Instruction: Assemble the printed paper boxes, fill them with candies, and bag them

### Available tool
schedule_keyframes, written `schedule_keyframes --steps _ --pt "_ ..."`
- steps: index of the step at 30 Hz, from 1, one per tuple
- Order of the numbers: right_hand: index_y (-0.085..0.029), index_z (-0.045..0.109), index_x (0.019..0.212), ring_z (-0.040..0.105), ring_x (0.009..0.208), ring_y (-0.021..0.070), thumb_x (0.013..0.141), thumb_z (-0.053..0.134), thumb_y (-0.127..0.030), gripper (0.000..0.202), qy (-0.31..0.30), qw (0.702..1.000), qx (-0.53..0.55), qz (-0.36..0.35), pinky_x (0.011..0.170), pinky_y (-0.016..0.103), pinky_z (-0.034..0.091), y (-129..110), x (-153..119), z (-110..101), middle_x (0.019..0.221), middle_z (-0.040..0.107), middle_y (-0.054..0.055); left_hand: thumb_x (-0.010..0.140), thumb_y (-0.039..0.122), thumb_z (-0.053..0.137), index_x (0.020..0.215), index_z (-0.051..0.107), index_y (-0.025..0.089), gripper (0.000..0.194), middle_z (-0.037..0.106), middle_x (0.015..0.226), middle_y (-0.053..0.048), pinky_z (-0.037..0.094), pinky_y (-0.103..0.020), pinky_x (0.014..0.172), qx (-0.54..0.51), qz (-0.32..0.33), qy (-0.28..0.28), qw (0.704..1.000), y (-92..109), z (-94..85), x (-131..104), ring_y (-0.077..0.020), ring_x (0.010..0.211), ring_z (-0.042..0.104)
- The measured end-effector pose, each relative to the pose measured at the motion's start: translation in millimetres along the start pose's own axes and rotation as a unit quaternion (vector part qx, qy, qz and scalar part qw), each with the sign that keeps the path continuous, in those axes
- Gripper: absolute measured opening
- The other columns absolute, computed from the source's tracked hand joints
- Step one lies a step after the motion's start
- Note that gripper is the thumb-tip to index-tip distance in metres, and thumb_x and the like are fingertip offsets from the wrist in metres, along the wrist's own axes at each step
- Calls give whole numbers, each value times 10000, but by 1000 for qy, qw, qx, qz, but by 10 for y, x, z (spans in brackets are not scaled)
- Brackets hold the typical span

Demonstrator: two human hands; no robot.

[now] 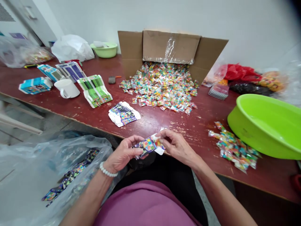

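My left hand (127, 153) holds a small dark purple printed box (146, 146), its fingers wrapped round it. At the box's open right end, my right hand (175, 144) pinches a small candy packet (159, 142) with red and yellow pieces, partly hidden by the fingers. White flaps stick out below that end. Just beyond my hands, a stack of flat dark purple boxes (124, 114) lies on the red table (150, 121). Behind it, a heap of wrapped candy packets (164, 86) spills from a cardboard box (170, 47).
A green basin (263, 125) and a small candy pile (236, 150) are at the right. At the left stand a white mug (67, 88) and green cartons (95, 91). A clear plastic bag (30, 172) with filled purple boxes hangs low left.
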State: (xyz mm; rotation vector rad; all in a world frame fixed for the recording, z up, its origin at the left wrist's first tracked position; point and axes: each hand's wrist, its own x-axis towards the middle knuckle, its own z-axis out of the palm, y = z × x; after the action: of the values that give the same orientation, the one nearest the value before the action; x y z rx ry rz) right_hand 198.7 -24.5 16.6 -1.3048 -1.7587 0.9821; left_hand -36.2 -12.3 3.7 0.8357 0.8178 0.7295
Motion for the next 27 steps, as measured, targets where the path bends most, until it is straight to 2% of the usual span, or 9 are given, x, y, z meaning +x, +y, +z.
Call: schedule_keyframes --steps 4,7,9,12,15,18,22,25,27 --pt "-211 644 1030 622 658 152 862 654 -269 178 6 1000 14 0 603 251 449 -79 57 20 789 699 10 697 169 779 1142 651 144 464 683 964 -77 557 -268 678 61 -55 -128 988 -26 95 17 -170 753 676" --pt "-213 691 912 636 635 156 872 657 -286 90 -19 1000 -18 -13 613 263 462 -173 80 59 748 710 10 718 161 720 1138 631 165 430 674 953 -60 538 -256 641 55 -54 -154 985 -73 171 71 -166 686 686" --pt "-235 720 891 656 726 173 907 611 -278 119 -24 997 -41 -53 702 292 482 -211 77 82 800 719 18 722 145 678 1142 600 186 429 683 945 -58 535 -266 630 27 -36 -144 988 -119 207 104 -177 667 694" --pt "-255 725 967 641 945 203 926 570 -277 162 29 996 -10 -86 842 330 477 -178 52 110 1022 700 46 753 218 657 1137 567 195 395 698 839 -58 515 -270 556 -27 -30 -118 992 -170 228 128 -194 594 682" --pt "-240 655 1114 620 799 172 871 644 -357 270 70 991 114 18 674 282 487 -80 19 158 1015 670 45 856 501 553 1062 595 152 407 707 783 -98 507 -287 512 -83 -56 -76 992 -174 228 126 -204 541 663" --pt "-209 621 1122 591 710 138 782 723 -402 403 21 964 245 103 597 241 462 -43 5 239 925 662 23 886 593 467 997 620 128 502 703 729 -107 503 -279 492 -93 -69 -37 993 -166 245 110 -192 511 645" --pt "-189 641 1004 596 634 129 745 740 -387 340 -7 950 286 122 600 250 485 -106 19 355 825 663 10 886 464 560 1025 637 133 366 681 696 -61 503 -243 488 -39 -17 27 999 -182 318 77 -160 534 628" --pt "-177 652 868 565 516 120 806 682 -372 207 23 967 234 103 519 244 452 -119 13 402 698 634 -6 875 480 599 1015 640 149 362 663 699 -37 500 -229 475 -26 10 41 999 -191 375 62 -145 537 616" --pt "-179 674 882 583 517 128 874 621 -348 178 50 982 175 56 530 244 452 -100 -12 400 652 627 -10 880 552 563 973 632 151 418 658 697 -41 499 -240 458 -56 -15 25 998 -183 385 64 -148 510 610"
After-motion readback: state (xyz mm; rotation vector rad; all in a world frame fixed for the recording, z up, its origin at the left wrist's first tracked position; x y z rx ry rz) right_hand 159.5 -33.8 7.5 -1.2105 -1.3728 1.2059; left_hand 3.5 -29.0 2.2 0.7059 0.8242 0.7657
